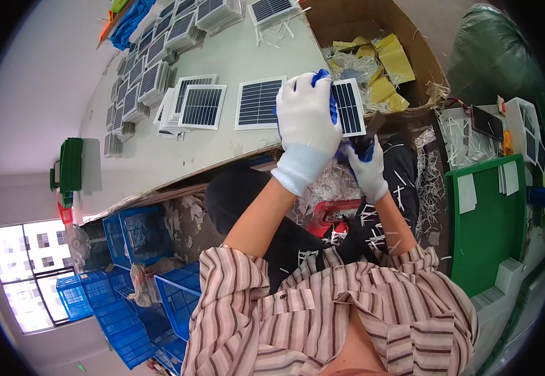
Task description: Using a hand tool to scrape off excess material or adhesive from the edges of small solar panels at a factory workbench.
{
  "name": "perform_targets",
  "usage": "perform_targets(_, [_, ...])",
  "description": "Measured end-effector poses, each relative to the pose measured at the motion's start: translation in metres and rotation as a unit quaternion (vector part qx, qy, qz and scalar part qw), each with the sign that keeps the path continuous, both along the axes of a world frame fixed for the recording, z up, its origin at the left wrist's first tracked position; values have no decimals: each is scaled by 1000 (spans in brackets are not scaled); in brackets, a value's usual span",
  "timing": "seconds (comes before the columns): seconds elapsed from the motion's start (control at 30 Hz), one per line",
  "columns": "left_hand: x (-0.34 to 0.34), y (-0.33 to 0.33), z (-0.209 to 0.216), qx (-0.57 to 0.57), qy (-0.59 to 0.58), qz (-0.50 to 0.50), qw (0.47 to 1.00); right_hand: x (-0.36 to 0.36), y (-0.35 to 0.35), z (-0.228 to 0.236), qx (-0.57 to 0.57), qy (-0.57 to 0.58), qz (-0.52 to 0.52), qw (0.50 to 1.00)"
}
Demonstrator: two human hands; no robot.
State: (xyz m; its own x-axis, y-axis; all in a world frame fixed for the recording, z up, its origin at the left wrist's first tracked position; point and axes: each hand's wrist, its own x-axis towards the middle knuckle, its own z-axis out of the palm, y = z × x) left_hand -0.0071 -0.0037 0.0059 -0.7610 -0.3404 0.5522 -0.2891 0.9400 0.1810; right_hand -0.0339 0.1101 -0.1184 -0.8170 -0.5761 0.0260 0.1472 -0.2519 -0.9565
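My left hand (pixel 307 116), in a white glove with blue palm coating, is closed on a small solar panel (pixel 349 108) with a white border, which juts past the table's right edge. My right hand (pixel 369 168), gloved alike, is just below that panel. It grips a knife (pixel 366 145) with a dark handle, partly smeared by motion, the blade pointing up beside the panel's lower corner. Left of my left hand, another solar panel (pixel 257 105) lies flat on the table. Beside it stands a loose stack of panels (pixel 202 106).
Many stacked panels (pixel 155 84) line the table's (pixel 219 147) far left. A cardboard box (pixel 426 47) with yellow pieces and white strips stands beyond my hands. At right are a green tray (pixel 488 219) and a green bag (pixel 488 56). Blue crates (pixel 119 319) sit lower left.
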Motion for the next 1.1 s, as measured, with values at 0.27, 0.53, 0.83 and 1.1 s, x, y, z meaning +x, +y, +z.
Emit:
perform_targets(0.27, [-7,1,-2,-26,-24,-22,999,-52,-95,-31,-436,-226,130,862])
perform_targets(0.53, [7,-10,8,2,-13,-58,998,-56,-50,-40,-218,-67,126,965])
perform_targets(0.83, [5,-3,0,3,-18,-43,999,-40,-4,5,-26,50,168,984])
perform_targets(1.1, [1,4,2,-22,-36,-3,999,4,4,-9,-15,23,16,999])
